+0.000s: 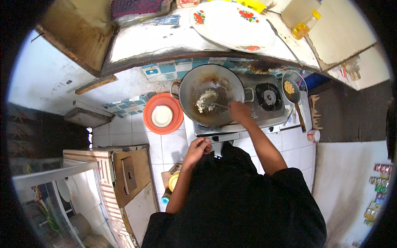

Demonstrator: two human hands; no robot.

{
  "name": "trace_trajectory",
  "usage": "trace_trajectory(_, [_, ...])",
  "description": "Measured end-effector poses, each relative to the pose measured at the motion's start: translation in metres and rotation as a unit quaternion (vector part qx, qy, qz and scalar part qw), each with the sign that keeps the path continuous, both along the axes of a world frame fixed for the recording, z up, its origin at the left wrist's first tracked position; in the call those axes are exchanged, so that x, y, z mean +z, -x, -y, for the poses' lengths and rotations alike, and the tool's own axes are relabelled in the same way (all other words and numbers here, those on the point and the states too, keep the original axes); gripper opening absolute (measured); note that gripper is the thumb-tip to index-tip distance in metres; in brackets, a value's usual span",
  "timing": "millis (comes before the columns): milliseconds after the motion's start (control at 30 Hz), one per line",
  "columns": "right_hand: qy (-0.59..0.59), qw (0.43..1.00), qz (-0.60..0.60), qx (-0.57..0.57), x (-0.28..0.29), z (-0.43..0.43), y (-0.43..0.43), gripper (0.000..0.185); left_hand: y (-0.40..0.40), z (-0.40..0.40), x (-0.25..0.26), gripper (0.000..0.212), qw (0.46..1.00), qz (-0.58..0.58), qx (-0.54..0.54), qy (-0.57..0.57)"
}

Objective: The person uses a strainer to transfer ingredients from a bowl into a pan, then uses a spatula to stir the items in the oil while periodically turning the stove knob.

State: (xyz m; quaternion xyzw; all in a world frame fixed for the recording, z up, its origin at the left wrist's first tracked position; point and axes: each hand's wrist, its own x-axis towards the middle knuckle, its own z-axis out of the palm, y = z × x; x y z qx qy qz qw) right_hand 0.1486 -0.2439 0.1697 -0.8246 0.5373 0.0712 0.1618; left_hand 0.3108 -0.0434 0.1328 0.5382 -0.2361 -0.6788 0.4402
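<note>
My right hand (240,112) grips the handle of a metal spatula (219,106) over the right side of a large wok (198,77). The spatula's head sits among pale chopped bits (205,100) in the middle of the wok; browned patches mark the metal around them. The two-handled wok rests on the left side of a gas stove (248,81), hiding whatever is under it. My left hand (199,149) is held in front of the stove's front edge, near a knob. Its fingers are curled in, and no object shows in it.
Right of the wok is an uncovered burner (269,96). Beyond it, a strainer with a wooden handle (300,119) holds yellowish pieces (289,87). An orange basin (148,107) with a pale bowl (162,116) stands left. Above, a shelf carries a floral platter (228,23) and an oil bottle (305,26).
</note>
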Motion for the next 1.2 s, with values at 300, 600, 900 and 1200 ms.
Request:
trace_trajectory(300, [0.015, 0.992, -0.056, 0.115, 0.015, 0.031, -0.001, 0.017, 0.021, 0.001, -0.006, 0.026, 0.996, 0.010, 0.092, -0.008])
trace_trajectory(600, [0.006, 0.973, -0.064, 0.222, 0.022, 0.067, 0.014, 0.018, 0.078, 0.009, -0.013, 0.025, 0.972, -0.003, 0.230, -0.044])
trace_trajectory(900, [0.013, 0.959, 0.032, 0.283, 0.041, 0.104, 0.025, 0.017, 0.155, -0.001, -0.003, 0.018, 0.941, 0.024, 0.335, -0.040])
trace_trajectory(1200, [0.008, 0.945, -0.039, 0.325, 0.024, 0.120, 0.020, 0.016, 0.201, -0.027, -0.012, 0.019, 0.897, 0.058, 0.436, -0.039])
